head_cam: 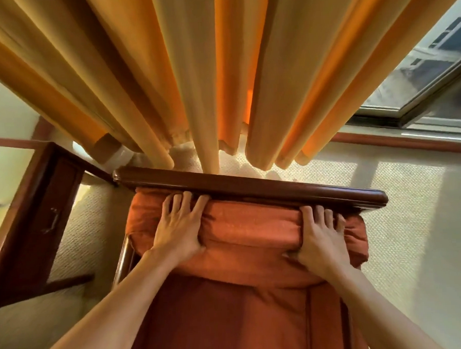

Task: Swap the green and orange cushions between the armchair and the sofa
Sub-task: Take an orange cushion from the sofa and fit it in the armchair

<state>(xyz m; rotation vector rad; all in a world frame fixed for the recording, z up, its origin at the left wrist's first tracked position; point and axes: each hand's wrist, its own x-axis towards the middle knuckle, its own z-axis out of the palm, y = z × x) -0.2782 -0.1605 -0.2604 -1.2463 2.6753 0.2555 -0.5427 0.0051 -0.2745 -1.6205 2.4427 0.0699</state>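
Nearest the camera, two bare forearms reach forward over the orange seat [232,326] of the armchair [251,186]. Farther along, both hands lie on the orange cushion [251,226], which is propped against the chair back just under its dark wooden top rail.

The left hand [178,227] rests on the cushion's left part, fingers spread and fairly straight, tips touching the underside of the rail, thumb pressed into a fold of the fabric. The right hand [321,239] sits on the right part, fingers likewise extended up to the rail, thumb tucked along the same fold. Neither hand is closed round the cushion; both look pressed flat on it, though whether the thumbs pinch the fold cannot be told for sure.

The cushion's long axis runs left to right, parallel to the rail, with one hand near each end, so both are about equally close. Any lift would likely need both hands to draw it toward the person, away from the rail. The green cushion and the sofa are out of view.

Beyond the rail hang orange curtains [192,69] over pale carpet [398,192]. A dark wooden table [26,225] stands at left, a window [426,65] at upper right.
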